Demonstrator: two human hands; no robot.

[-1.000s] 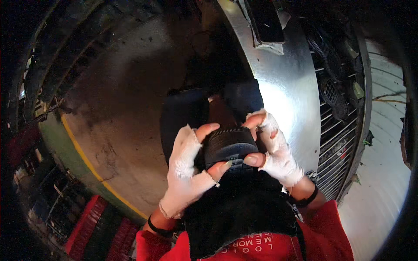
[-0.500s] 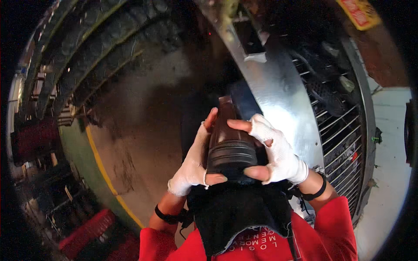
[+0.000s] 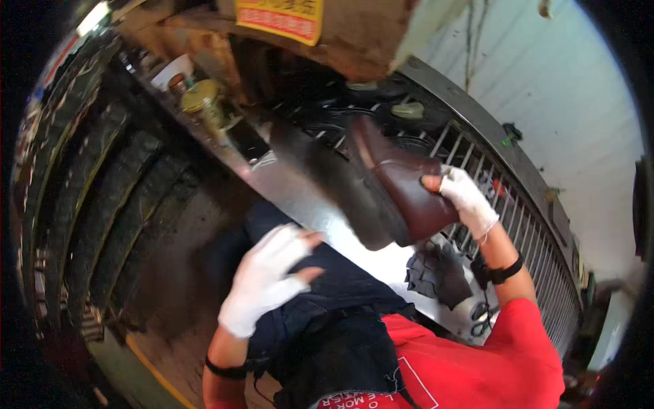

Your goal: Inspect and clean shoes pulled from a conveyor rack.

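Observation:
A dark brown leather boot (image 3: 409, 187) is in my right hand (image 3: 466, 201), whose gloved fingers grip it at the upper with the bare thumb on the leather. The boot tilts over a shiny metal bench (image 3: 289, 198), its black sole (image 3: 340, 194) turned toward the left and blurred. My left hand (image 3: 269, 276), in a white fingerless-tip glove, holds nothing; thumb and fingers are apart, above my dark-clothed lap (image 3: 327, 286). Part of the bench is hidden behind the boot.
Metal rods (image 3: 521, 221) form a rack along the bench's right side, with dark items farther back. Near my right arm lie a dark cloth piece (image 3: 439, 273) and scissors (image 3: 482, 317). A yellow-lidded jar (image 3: 201, 99) stands far left; dark tiered racks (image 3: 88, 204) fill the left.
The view has turned right toward the bench. The boot has gone from both hands at my lap to my right hand over the bench; my left hand has let go.

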